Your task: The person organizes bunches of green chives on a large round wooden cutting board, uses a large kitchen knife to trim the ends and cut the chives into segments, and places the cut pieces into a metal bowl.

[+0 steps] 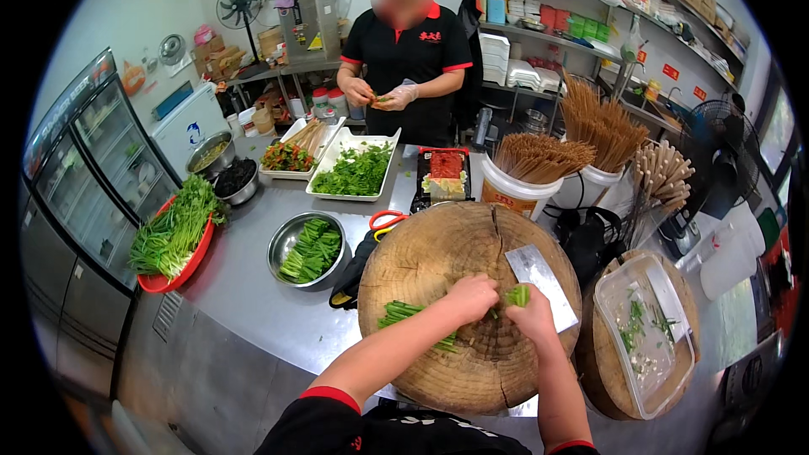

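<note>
A round wooden chopping block (pixel 436 246) lies before me. My right hand (pixel 534 313) is closed around a bunch of cut green stalks (pixel 518 295), their ends showing above the fingers. Just left of it, my left hand (pixel 473 297) is over the block with its fingers bent; a small green bit shows below them, and whether it grips anything is unclear. More cut green stalks (pixel 401 313) lie under and beside my left forearm. A cleaver (pixel 537 272) rests flat on the block behind my right hand. Left of the block, a steel bowl (pixel 273 251) holds cut green stalks.
A co-worker in gloves (pixel 404 93) stands across the steel table, holding food. White trays (pixel 379 193) of leaves and skewers stand there. Red-handled scissors (pixel 387 221) touch the block's back edge. Buckets of sticks (pixel 518 189), a plastic tub (pixel 651 392) and a red basin (pixel 189 268) flank the block.
</note>
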Demonstrator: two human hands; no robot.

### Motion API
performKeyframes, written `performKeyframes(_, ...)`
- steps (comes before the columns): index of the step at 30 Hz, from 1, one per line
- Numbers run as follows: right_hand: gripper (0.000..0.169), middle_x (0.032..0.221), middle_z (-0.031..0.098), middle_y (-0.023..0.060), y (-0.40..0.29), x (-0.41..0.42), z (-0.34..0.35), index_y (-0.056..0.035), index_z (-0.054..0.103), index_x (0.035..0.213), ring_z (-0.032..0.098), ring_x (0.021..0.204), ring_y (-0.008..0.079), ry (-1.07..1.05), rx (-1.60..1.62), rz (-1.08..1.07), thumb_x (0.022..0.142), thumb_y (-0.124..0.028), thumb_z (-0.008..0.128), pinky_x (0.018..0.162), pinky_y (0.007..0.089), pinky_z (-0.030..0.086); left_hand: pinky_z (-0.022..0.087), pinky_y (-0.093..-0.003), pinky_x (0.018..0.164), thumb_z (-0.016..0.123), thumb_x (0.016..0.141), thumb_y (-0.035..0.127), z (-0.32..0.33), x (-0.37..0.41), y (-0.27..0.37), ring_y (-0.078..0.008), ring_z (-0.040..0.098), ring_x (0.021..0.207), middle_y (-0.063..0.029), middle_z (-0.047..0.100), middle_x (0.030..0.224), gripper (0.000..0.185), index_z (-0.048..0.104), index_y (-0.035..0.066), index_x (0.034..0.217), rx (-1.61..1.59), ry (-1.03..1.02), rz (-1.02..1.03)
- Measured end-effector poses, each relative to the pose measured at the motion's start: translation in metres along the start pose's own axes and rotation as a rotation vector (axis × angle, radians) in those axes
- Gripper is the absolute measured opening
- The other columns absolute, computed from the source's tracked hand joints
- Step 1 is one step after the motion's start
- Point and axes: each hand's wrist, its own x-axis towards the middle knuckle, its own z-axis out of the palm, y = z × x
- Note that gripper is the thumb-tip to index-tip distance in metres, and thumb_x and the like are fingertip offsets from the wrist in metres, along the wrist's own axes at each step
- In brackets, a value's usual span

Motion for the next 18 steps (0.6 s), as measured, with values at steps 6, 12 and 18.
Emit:
performKeyframes(6, 0.037, 0.078, 0.059, 0.0047, 0.005, -0.013, -0.014, 0.0033, 0.057, 0.103, 0.055, 0.068, 0.0125, -0.04, 0.263, 0.138, 0.066, -0.001, 0.061, 0.062, 0.0281, 0.046, 0.05, -0.0382, 0.067, 0.06, 0.07, 0.011, 0.006, 0.013, 0.013, -0.0268, 0.06, 0.085, -0.0065, 0.062, 0.078, 0.007, 0.065, 0.007, 0.073, 0.163, -0.118, 0.12)
performKeyframes(12, 0.039, 0.083, 0.059, 0.0041, -0.032, -0.04, -0.016, 0.0015, 0.056, 0.106, 0.053, 0.072, 0.0111, 0.046, 0.052, 0.015, 0.067, 0.002, 0.059, 0.064, 0.0254, 0.045, 0.05, -0.0399, 0.06, 0.062, 0.067, 0.01, -0.004, 0.006, -0.003, -0.0289, 0.062, 0.068, -0.0118, 0.063, 0.075, 0.013, 0.062, 0.002, 0.077, -0.411, -0.102, -0.066)
performKeyframes(18, 0.044, 0.087, 0.062, 0.0115, -0.11, -0.061, 0.043, -0.0014, 0.056, 0.107, 0.06, 0.078, 0.0212, 0.038, -0.324, -0.24, 0.064, 0.004, 0.063, 0.074, 0.0323, 0.048, 0.053, -0.028, 0.06, 0.063, 0.078, 0.002, -0.036, -0.049, -0.035, -0.0146, 0.063, 0.068, -0.0044, 0.063, 0.079, 0.014, 0.06, 0.003, 0.092, -1.406, -0.429, -0.283)
